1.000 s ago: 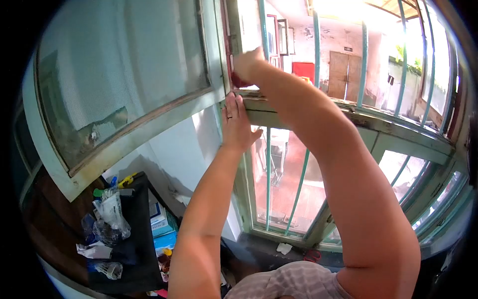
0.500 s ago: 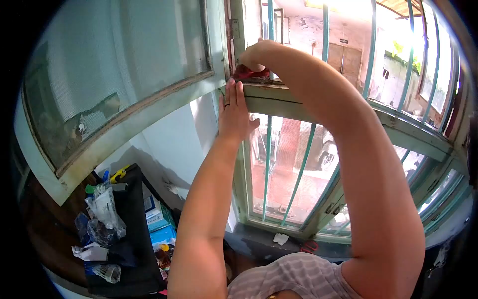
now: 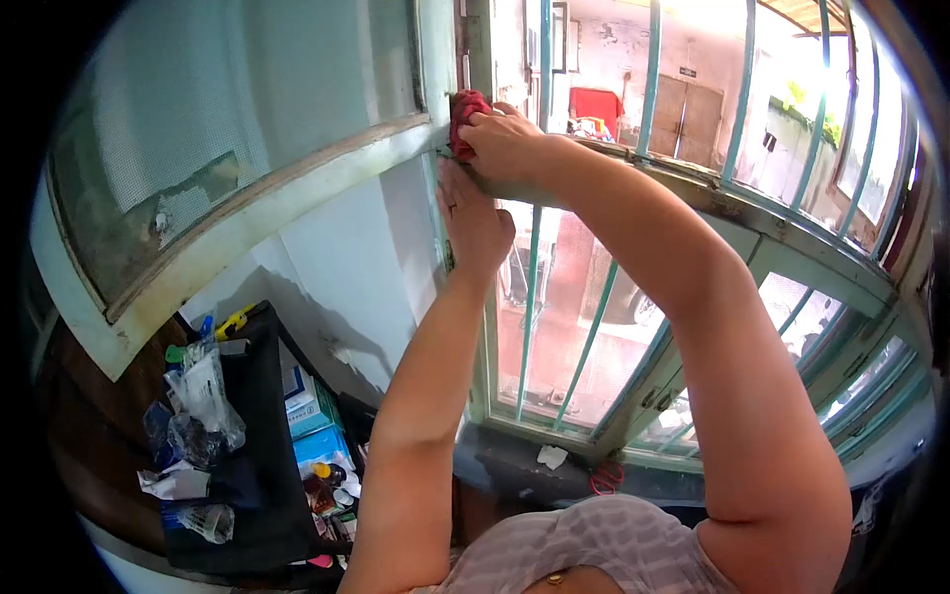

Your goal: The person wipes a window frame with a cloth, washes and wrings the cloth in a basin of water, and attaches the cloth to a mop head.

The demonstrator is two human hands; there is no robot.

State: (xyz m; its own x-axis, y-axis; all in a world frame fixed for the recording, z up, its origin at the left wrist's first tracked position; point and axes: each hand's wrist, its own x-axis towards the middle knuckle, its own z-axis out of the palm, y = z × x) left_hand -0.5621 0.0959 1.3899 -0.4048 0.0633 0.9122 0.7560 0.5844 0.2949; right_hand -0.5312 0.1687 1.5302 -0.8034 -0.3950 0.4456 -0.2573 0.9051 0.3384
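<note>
A bunched red cloth [image 3: 463,124] is pressed against the window frame at the hinge side of the opened sash. My right hand [image 3: 510,144] is closed around it, the fingers curled over its right side. Just below, my left hand [image 3: 477,223] lies against the upright of the pale green window frame [image 3: 483,371], holding nothing. Its fingers stretch upward, their tips partly covered by shadow and my right hand. The swung-in window sash [image 3: 267,213], with torn mesh, is left of both hands.
Teal bars [image 3: 534,307] cross the window opening. At lower left, a black-topped table [image 3: 262,426] carries plastic bags [image 3: 208,401] and a yellow-handled tool [image 3: 236,322]. A crumpled white paper [image 3: 552,456] and a red cord-like loop [image 3: 607,478] lie on the dark sill.
My right hand has moved left and down with the red cloth, from the ledge behind the bars to the frame's hinge side. My left hand stays low on the upright, slightly turned.
</note>
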